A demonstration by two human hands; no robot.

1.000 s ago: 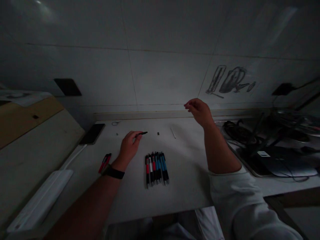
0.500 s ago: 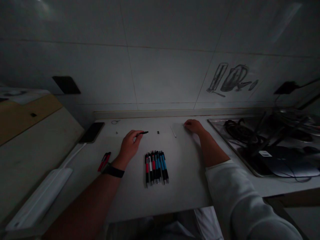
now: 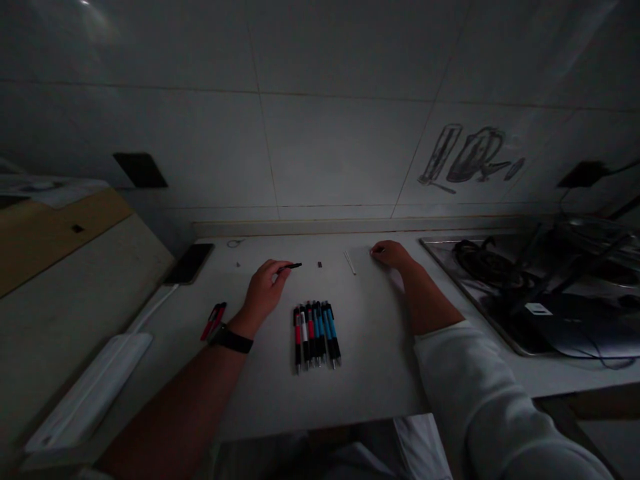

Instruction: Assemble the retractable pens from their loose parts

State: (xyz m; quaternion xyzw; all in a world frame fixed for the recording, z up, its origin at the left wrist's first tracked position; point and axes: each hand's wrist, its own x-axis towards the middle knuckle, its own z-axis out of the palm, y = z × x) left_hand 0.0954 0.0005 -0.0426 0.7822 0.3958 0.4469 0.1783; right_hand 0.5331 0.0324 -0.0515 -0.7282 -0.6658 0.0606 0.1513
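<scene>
My left hand (image 3: pixel 266 285) pinches a short black pen part (image 3: pixel 296 265) between thumb and fingers, its dark tip pointing right. Across the counter, my right hand (image 3: pixel 391 254) rests with curled fingers on the surface; what it may hold is too dark to make out. Between the hands lie a few tiny dark pieces (image 3: pixel 320 265) and thin white pen refills (image 3: pixel 350 263). Closer to me, several click pens (image 3: pixel 316 335) with red, white and blue barrels and black grips lie side by side in a row.
Red-and-black pen parts (image 3: pixel 213 321) lie beside my left wrist. At the left are a phone (image 3: pixel 189 263), a white power strip (image 3: pixel 90 393) and a small ring-shaped item (image 3: pixel 235 243). A stove (image 3: pixel 480 260) with a dark laptop-like slab (image 3: pixel 575 323) borders the right side.
The view has shifted slightly, moving everything a little to the right in the picture. My right fingers have turned slightly; my left hand still holds the black pen part.
</scene>
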